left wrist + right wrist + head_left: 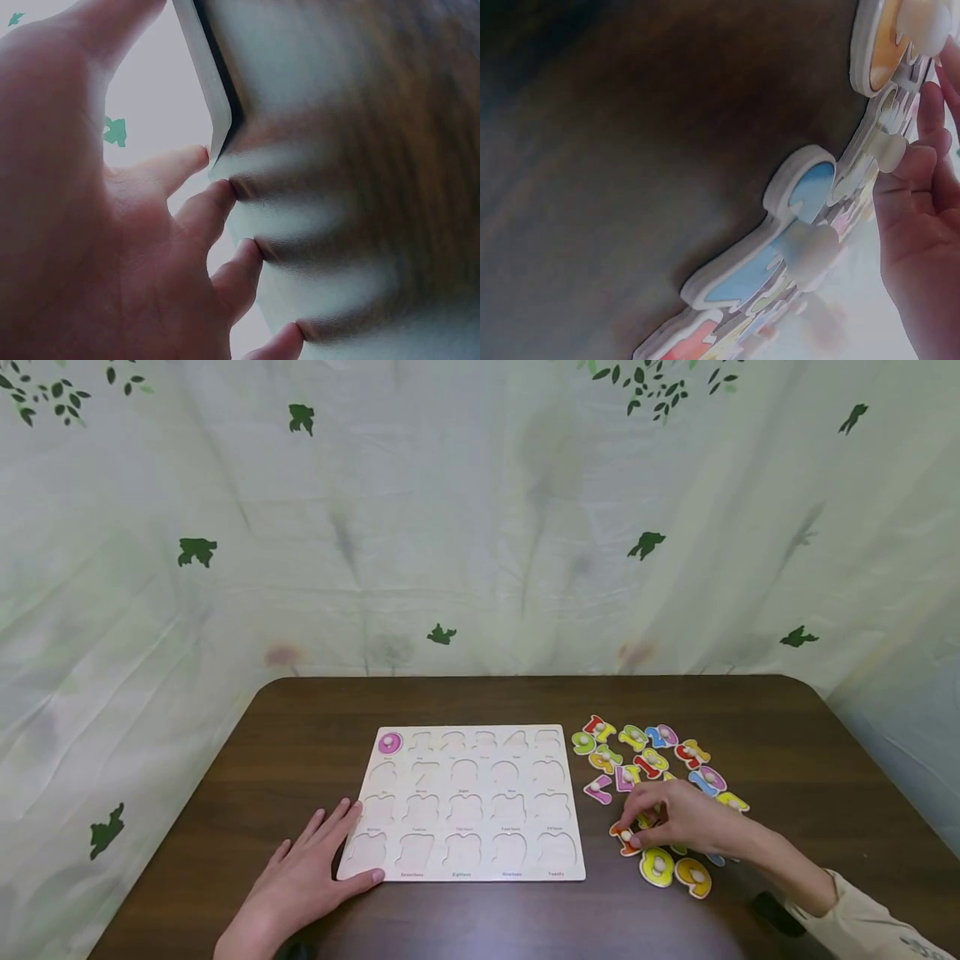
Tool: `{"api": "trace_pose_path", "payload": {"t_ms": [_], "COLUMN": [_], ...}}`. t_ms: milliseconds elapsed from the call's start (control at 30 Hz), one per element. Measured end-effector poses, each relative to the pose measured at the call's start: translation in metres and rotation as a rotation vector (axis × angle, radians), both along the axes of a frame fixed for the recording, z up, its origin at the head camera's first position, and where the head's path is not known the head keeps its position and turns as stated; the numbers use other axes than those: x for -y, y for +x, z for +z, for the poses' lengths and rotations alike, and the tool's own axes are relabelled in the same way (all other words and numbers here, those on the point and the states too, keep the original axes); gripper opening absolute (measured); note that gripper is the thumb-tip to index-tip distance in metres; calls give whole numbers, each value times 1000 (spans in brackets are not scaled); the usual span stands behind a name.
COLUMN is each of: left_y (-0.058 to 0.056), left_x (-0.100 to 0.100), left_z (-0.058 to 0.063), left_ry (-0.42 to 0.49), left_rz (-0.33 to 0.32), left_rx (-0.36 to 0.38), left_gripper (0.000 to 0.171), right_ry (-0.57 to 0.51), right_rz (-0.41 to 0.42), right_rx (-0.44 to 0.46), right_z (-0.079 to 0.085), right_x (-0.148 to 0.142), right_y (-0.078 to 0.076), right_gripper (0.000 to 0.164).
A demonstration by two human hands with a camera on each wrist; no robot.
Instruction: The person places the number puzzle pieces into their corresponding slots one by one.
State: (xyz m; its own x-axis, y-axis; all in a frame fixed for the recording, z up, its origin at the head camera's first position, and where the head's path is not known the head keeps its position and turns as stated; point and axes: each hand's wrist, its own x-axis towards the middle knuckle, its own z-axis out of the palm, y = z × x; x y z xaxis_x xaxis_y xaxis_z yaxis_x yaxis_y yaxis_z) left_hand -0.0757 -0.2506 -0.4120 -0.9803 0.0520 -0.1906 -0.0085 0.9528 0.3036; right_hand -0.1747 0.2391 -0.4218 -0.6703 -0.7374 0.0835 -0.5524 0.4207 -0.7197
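Note:
A white number puzzle board [480, 789] with rows of shallow number-shaped recesses lies on the table. A round purple zero piece [390, 743] sits in its top left recess. My left hand [303, 868] touches the board's left edge with spread fingers, the thumb at its lower left corner. Right of the board, my right hand [678, 817] pinches an orange number piece [625, 839] between thumb and forefinger, low over the table. Loose knobbed pieces lie around and partly under this hand, among them a yellow-green piece [657, 867] and an orange-yellow piece [693, 877].
Further loose pieces spread behind the right hand, including a purple seven [598, 789] and a red-and-yellow eleven [598, 728]. In the right wrist view a blue piece [742, 274] shows its white knob. A leaf-printed curtain [480, 527] hangs behind the brown table [300, 735].

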Motion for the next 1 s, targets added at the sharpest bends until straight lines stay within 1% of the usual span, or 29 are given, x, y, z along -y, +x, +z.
{"api": "trace_pose_path", "payload": {"t_ms": [167, 433, 600, 833, 1000], "left_y": [1, 1, 2, 2, 2], "left_x": [-1, -1, 0, 0, 0], "left_z": [0, -1, -1, -2, -1], "left_ry": [-9, 9, 13, 17, 25], "left_rz": [-4, 6, 4, 12, 12], "left_rx": [-5, -3, -12, 1, -5], "left_gripper": [107, 107, 107, 108, 107], "right_ry": [-12, 10, 18, -28, -9], "right_rz": [-7, -68, -118, -179, -253], "right_rx": [13, 33, 15, -39, -86], "right_z": [0, 3, 12, 24, 30], "right_x": [1, 3, 8, 22, 35], "right_y": [2, 3, 4, 2, -2], "right_gripper": [13, 9, 11, 11, 9]}}
